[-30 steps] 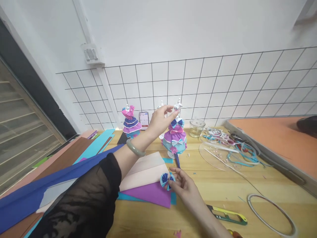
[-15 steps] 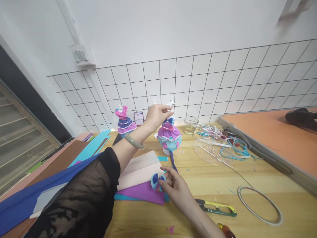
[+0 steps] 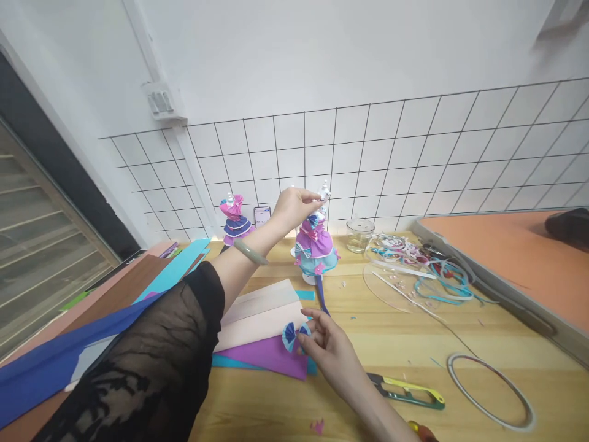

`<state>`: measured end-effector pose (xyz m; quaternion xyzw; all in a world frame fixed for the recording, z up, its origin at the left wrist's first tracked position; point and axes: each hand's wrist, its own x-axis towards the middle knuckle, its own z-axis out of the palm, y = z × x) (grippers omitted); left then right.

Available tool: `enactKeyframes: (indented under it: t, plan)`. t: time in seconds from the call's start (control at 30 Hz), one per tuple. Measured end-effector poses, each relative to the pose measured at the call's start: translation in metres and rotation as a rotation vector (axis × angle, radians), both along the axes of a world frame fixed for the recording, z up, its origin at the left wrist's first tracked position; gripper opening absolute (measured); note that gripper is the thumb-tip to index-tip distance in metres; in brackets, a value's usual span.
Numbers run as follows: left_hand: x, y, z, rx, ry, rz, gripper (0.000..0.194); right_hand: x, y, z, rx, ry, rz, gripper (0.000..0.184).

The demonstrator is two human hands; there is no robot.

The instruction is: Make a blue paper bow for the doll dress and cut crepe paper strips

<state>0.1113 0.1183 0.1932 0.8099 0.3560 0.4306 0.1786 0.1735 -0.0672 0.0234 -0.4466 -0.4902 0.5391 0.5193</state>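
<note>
A miniature dress form [image 3: 324, 191] wears a tiered purple and light-blue paper dress [image 3: 317, 245] with bows and pink flowers. My left hand [image 3: 297, 205] reaches over to it, thumb and fingers pinched on its white upper part. In my right hand [image 3: 326, 344], thumb and fingertips pinch a pleated paper bow [image 3: 289, 336] in dark and light blue. The bow is held low, in front of the dress and apart from it. Beneath it lie pale pink paper [image 3: 262, 313] and purple paper [image 3: 276, 358].
Another small dress form [image 3: 234, 224] and a phone [image 3: 262, 216] stand at the back left. Coloured paper sheets [image 3: 161, 270] cover the left side. A glass jar [image 3: 359, 235], tangled ribbons [image 3: 442, 276], thread snips [image 3: 409, 393] and a ribbon ring [image 3: 492, 393] lie rightward, beside an orange-topped board [image 3: 506, 245].
The dress form has turned under my left hand, so its light-blue skirt bow now sits further left. My right hand still holds the blue bow. The camera view has shifted slightly.
</note>
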Motion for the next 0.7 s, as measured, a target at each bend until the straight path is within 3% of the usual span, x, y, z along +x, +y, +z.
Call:
enactKeyframes:
  t: [0.27, 0.5, 0.7]
  plan:
    - [-0.005, 0.009, -0.003, -0.100, -0.116, -0.083, 0.027, 0.000, 0.000, -0.001, -0.006, -0.011, -0.020, 0.041]
    - [-0.013, 0.013, 0.000, -0.226, -0.227, -0.273, 0.034, 0.001, 0.000, 0.000, -0.008, -0.010, -0.014, 0.041]
    - [-0.013, 0.009, -0.001, -0.288, -0.244, -0.359, 0.030, 0.002, 0.001, -0.002, -0.015, -0.009, -0.011, 0.042]
